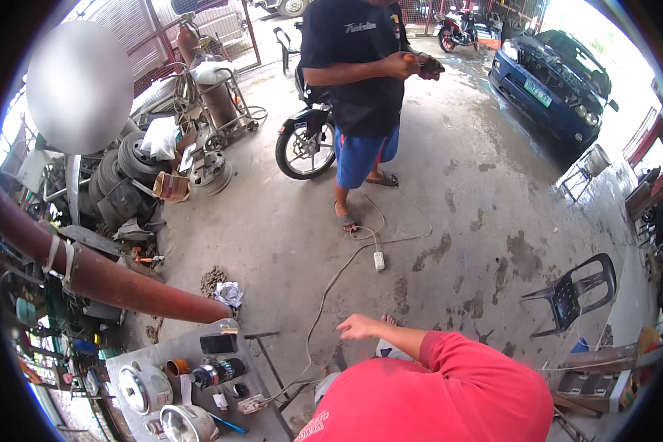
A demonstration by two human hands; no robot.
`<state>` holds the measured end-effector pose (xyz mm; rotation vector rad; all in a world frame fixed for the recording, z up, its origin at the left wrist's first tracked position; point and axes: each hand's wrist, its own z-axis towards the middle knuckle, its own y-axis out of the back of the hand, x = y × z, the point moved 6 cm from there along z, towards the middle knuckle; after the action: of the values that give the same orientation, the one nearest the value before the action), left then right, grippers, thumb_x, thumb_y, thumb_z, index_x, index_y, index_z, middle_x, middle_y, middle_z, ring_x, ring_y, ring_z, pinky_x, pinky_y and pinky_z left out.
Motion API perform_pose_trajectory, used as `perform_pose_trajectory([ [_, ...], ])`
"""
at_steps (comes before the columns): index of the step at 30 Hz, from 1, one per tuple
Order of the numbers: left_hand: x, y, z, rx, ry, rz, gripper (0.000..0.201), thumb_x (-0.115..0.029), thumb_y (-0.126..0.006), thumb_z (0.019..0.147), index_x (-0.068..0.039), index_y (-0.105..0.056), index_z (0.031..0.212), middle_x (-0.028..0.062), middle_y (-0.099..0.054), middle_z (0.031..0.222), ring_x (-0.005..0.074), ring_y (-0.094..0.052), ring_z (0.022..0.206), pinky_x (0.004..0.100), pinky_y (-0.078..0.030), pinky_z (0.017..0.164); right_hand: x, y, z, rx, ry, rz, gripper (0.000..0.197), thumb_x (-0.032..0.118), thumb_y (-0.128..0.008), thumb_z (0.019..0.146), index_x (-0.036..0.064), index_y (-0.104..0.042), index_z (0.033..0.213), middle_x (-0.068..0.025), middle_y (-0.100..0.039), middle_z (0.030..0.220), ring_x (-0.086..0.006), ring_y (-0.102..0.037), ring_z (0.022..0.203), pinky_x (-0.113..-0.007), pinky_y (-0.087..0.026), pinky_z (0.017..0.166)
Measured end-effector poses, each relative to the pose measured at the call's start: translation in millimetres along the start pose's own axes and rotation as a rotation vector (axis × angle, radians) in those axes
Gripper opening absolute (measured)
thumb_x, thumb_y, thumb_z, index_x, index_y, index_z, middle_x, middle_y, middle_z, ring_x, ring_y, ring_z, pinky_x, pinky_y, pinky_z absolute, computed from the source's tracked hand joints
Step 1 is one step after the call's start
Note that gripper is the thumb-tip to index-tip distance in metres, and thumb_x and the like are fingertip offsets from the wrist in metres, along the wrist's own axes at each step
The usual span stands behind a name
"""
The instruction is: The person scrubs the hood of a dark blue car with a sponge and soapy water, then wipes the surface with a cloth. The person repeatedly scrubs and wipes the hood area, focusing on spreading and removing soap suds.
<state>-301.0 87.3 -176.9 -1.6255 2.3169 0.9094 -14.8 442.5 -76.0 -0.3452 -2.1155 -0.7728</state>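
My right hand (357, 326) reaches left across the front of my body, over the concrete floor. Its fingers look partly stretched out and loosely bent, and nothing shows in them. The red sleeve (449, 353) of that arm covers much of the lower edge. My left hand is out of sight. To the left is a grey table (258, 365) with a dark phone (219, 344), a black cylindrical container (217, 372), an orange cup (177, 367), a lidded metal pot (144, 388), a second pot (188, 425) and a blue pen (227, 423).
Ahead, a standing person in a black shirt (365, 74) holds a small dark object (430, 68). An extension cord (324, 295) with a white outlet (379, 261) crosses the floor. A red pole (140, 280) slants at left; a black plastic chair (571, 298) lies tipped at right.
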Motion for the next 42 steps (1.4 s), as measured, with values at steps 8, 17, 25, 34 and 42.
perform_pose_trajectory([
  [8,-278.6,25.4,171.2,-0.118,-0.169,0.051,0.028,-0.027,-0.072,0.097,-0.003,-0.083,0.106,0.0121,-0.078,0.076,0.0225,-0.077,0.064,0.0421,-0.062,0.063,-263.2,237.2,-208.6,-0.636,-0.452,0.003,0.052,0.031,-0.084,0.089,0.0104,-0.077,0.136,-0.0129,-0.083,0.110,-0.0244,-0.079,0.089,-0.039,-0.062,0.082],
  [17,-593.9,-43.0,285.0,0.015,-0.419,0.301,0.035,-0.025,-0.074,0.097,-0.010,-0.080,0.128,0.0126,-0.081,0.095,0.0207,-0.079,0.074,0.0377,-0.065,0.071,-384.7,96.9,-449.8,-1.145,-0.967,0.838,0.021,0.020,-0.068,0.094,0.0040,-0.079,0.086,-0.0126,-0.071,0.071,-0.0249,-0.067,0.054,-0.042,-0.050,0.047],
  [25,-631.9,-140.8,322.1,0.346,-0.331,0.742,0.039,-0.037,-0.074,0.095,-0.016,-0.081,0.127,0.0135,-0.084,0.100,0.0255,-0.083,0.091,0.0407,-0.065,0.090,-301.5,-60.0,-385.6,-0.908,-1.092,1.669,0.020,0.020,-0.064,0.098,0.0072,-0.078,0.104,-0.0086,-0.073,0.083,-0.0227,-0.070,0.068,-0.045,-0.055,0.061],
  [34,-738.1,-135.3,355.0,0.235,-0.185,0.816,0.036,-0.018,-0.071,0.094,-0.009,-0.081,0.128,0.0150,-0.083,0.097,0.0247,-0.081,0.071,0.0363,-0.067,0.062,-377.2,52.3,-364.8,-1.044,-0.973,0.929,0.026,0.023,-0.073,0.098,0.0063,-0.078,0.117,-0.0065,-0.077,0.094,-0.0217,-0.072,0.080,-0.046,-0.059,0.068],
  [42,-851.7,-260.9,351.4,0.227,-0.309,0.549,0.036,-0.009,-0.065,0.098,-0.006,-0.077,0.132,0.0119,-0.081,0.102,0.0237,-0.080,0.073,0.0355,-0.065,0.060,-493.8,256.8,-485.0,-1.239,-1.126,1.108,0.055,0.016,-0.083,0.092,0.0038,-0.070,0.145,-0.0116,-0.081,0.113,-0.0225,-0.074,0.094,-0.040,-0.062,0.075],
])
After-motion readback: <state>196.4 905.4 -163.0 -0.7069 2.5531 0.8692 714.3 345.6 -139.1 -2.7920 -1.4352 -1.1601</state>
